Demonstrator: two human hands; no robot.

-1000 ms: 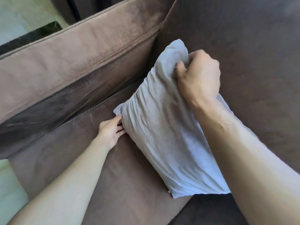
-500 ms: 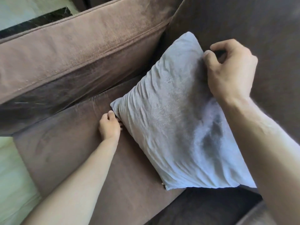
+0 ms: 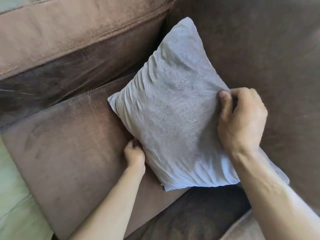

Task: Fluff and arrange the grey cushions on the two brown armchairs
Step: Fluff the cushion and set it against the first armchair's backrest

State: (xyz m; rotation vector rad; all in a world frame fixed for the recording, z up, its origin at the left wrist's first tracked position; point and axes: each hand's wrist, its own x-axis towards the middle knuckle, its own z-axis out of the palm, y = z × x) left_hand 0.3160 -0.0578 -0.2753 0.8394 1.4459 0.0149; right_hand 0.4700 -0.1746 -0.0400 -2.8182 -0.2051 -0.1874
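A wrinkled grey cushion [image 3: 173,108] leans on the backrest of a brown armchair [image 3: 277,58], its lower edge resting on the seat pad [image 3: 69,139]. My right hand [image 3: 242,118] pinches the cushion's right edge about halfway down, thumb on the front face. Down at the seat, my left hand [image 3: 134,153] curls around the cushion's lower left edge. One cushion corner points up toward the gap between backrest and arm. Only this one armchair is in view.
The chair's wide padded arm [image 3: 78,37] runs along the upper left. Pale green floor [image 3: 15,196] shows at the lower left beyond the seat's front edge. A second padded arm edge [image 3: 242,229] appears at the bottom right.
My right hand slid from the cushion's top corner down to its right edge. My left hand moved along the bottom edge toward me. The cushion now sits flatter against the backrest.
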